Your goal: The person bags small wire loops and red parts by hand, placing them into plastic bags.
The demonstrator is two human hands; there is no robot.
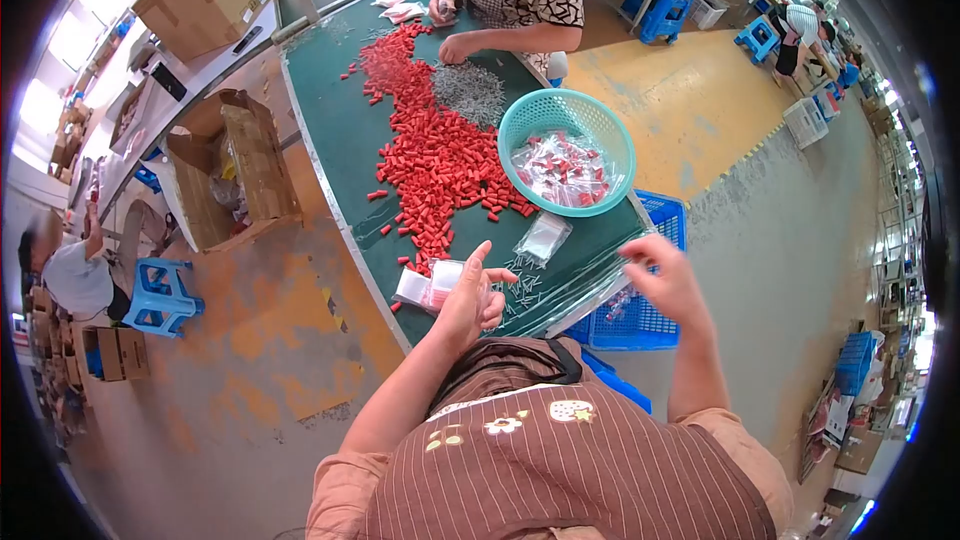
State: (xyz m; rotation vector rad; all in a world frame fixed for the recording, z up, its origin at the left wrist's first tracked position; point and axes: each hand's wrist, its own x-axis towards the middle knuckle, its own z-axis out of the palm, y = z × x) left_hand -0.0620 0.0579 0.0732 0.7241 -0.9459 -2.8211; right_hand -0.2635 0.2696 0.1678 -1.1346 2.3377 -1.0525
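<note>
My left hand [472, 298] is over the table's near edge, thumb raised apart from a stretched index finger, other fingers curled; I see nothing in it. Against it is a stack of small clear plastic bags [443, 278]. Loose grey screws [520, 286] are scattered just beyond its fingers. My right hand [660, 278] is raised past the table's right corner, above a blue crate [640, 328], fingers loosely bent and apart, nothing visible in them. A pile of red plastic plugs [425, 155] covers the table's middle. Another packet of clear bags [544, 238] lies between my hands.
A teal basket [510, 160] of filled bags stands on the table's right edge. Across the table [330, 130], a co-worker's hands [458, 46] are beside a grey screw pile [470, 92]. An open carton [225, 170] and blue stool [163, 290] stand left.
</note>
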